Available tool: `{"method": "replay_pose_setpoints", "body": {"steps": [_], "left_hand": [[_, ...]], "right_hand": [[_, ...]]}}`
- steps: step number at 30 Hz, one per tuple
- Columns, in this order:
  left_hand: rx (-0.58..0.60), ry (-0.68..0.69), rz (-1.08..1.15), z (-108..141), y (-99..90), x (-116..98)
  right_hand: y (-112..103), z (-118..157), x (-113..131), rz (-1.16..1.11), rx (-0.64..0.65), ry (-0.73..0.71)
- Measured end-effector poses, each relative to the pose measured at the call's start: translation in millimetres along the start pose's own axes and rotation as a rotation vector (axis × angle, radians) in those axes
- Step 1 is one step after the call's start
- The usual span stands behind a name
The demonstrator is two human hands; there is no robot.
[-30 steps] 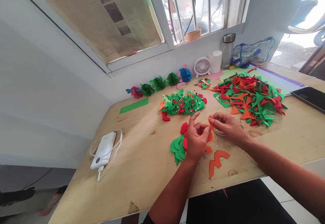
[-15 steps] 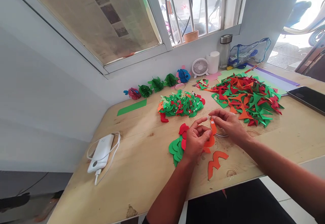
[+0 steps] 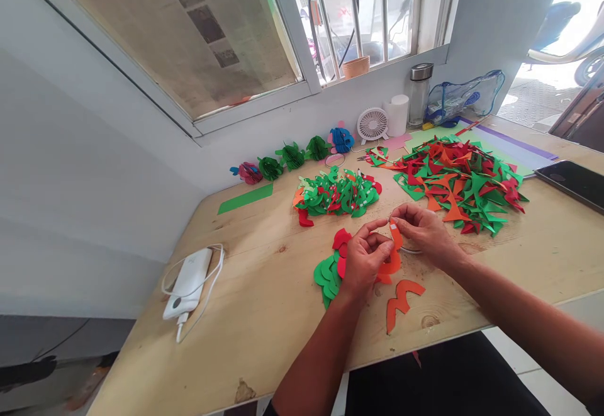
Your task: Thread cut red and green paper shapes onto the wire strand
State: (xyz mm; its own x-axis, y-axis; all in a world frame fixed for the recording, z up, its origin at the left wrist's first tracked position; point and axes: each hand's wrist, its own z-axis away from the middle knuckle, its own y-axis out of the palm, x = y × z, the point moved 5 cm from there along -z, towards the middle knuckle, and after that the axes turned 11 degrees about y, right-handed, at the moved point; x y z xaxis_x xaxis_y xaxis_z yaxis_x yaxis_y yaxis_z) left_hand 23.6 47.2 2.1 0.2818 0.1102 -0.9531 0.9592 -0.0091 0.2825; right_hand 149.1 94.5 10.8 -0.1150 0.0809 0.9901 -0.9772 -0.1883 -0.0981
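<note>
My left hand is closed on an orange paper cutout, which stands up between my two hands. Near its upper tip is a small white patch, which looks like a bit of tape. With thumb and fingers pinched, my right hand meets that upper tip; whether a tiny bit of tape is also between the fingers is too small to tell. Part of a white ring shows under my right hand. Beside my left hand lie green cutouts and red cutouts. A wavy orange cutout rests nearer the table edge.
Behind my hands lies a heap of green and red cutouts with white patches. Paper scraps are piled at the right, near a phone. A white power bank with its cable lies left. Along the wall stand a small fan and a bottle.
My right fingertips have shifted very slightly at the upper tip of the orange cutout. A small white bit seen by them before no longer shows. My left hand stays in place.
</note>
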Motion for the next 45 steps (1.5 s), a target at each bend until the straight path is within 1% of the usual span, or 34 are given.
{"method": "replay_pose_setpoints", "body": {"steps": [4,8,14,21,25,30,36,39,45], "left_hand": [[-0.016,0.001,-0.012,-0.2,-0.4,0.6],[-0.022,0.009,-0.038,-2.3,-1.7,4.6],[-0.020,0.045,-0.079,-2.6,-2.5,6.3],[-0.011,0.049,-0.117,-3.2,-4.2,10.6],[-0.067,0.043,-0.134,-4.1,-9.5,7.2],[-0.147,0.066,-0.145,-3.9,-14.4,-0.3],[-0.172,0.102,-0.173,-3.2,-14.2,0.4],[-0.173,0.115,-0.183,-3.1,-13.6,0.3],[-0.144,0.140,-0.202,-2.6,-11.6,0.0]], "right_hand": [[3.0,2.2,3.4,0.059,0.015,-0.027],[3.6,2.5,3.7,0.100,0.000,-0.043],[4.5,0.3,1.0,0.080,0.018,-0.061],[5.0,-1.2,-2.5,0.045,0.022,-0.051],[3.0,-1.8,-2.5,0.037,0.004,-0.050],[0.6,-5.4,-8.4,-0.004,-0.006,0.004],[2.6,-2.4,-5.9,-0.095,0.015,0.059],[4.5,-0.6,-4.8,-0.122,0.037,0.053],[9.4,-4.1,-16.0,-0.132,0.128,0.053]]}}
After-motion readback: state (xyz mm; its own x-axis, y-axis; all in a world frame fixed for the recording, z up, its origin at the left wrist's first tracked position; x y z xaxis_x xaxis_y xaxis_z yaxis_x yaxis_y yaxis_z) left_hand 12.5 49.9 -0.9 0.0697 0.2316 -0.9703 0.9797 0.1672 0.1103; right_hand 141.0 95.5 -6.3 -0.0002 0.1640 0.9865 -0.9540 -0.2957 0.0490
